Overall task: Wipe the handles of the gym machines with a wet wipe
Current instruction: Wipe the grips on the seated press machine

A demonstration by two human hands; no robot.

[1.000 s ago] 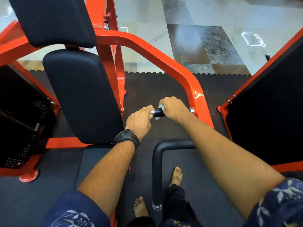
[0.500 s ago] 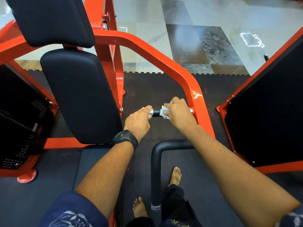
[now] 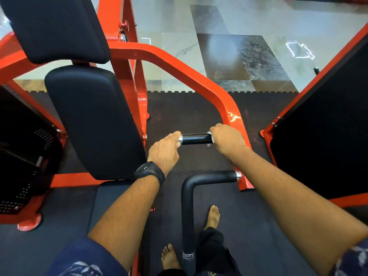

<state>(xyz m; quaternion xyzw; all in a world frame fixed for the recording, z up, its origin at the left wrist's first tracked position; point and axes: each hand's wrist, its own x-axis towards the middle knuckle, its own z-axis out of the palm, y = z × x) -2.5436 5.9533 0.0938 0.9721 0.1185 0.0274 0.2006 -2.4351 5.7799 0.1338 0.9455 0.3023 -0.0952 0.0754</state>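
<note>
From the head camera, the orange machine frame [image 3: 179,64] takes up most of my view, its arm sweeping from 11 o'clock down to just past centre. The black back pad [image 3: 93,120] stands at 9 o'clock, upright. A dark rubber mat [image 3: 189,110] covers the floor beneath, meeting pale marble tiles [image 3: 229,20] towards 12 o'clock. At 3 o'clock I see the dark panel of a second machine [image 3: 322,120], edged in orange. A bent black bar [image 3: 188,206] rises at 6 o'clock, between the person's bare feet.

The black handle [image 3: 196,138] lies level at the very centre, jutting from the frame arm towards 9 o'clock. The left hand [image 3: 165,150] holds its chrome free end, fingers curled round it, with a black watch [image 3: 149,171] on the wrist. The right hand [image 3: 227,139] grips the handle's 3 o'clock end, hard against the frame, fingers clamped over the wet wipe [image 3: 211,136]. Only a white edge of the wipe shows, pressed to the handle beside the knuckles.
</note>
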